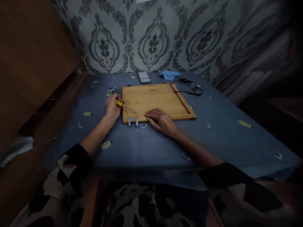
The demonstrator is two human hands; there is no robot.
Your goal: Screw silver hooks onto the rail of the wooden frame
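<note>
A shallow wooden panel with a raised frame (pixel 153 97) lies flat on the table. My left hand (pixel 113 106), at the panel's left edge, is closed around the yellow handle of a screwdriver (pixel 120 103); its metal shaft points right and down over the panel. My right hand (pixel 162 121) rests on the panel's near edge, fingers stretched out to the left and lying together. Between the hands, a metal hinge (pixel 133 121) sits on the near rim, two leaves hanging over the edge. Whether anything small is under my right fingers, I cannot see.
A blue patterned cloth covers the table (pixel 146 148). Small metal pieces (pixel 113 90) lie left of the panel. Behind it are a small pale box (pixel 144 77), partly blurred, and a blue cloth (pixel 170 74). Eyeglasses (pixel 193 88) overlap the far right corner. A wooden cabinet (pixel 35 47) stands left.
</note>
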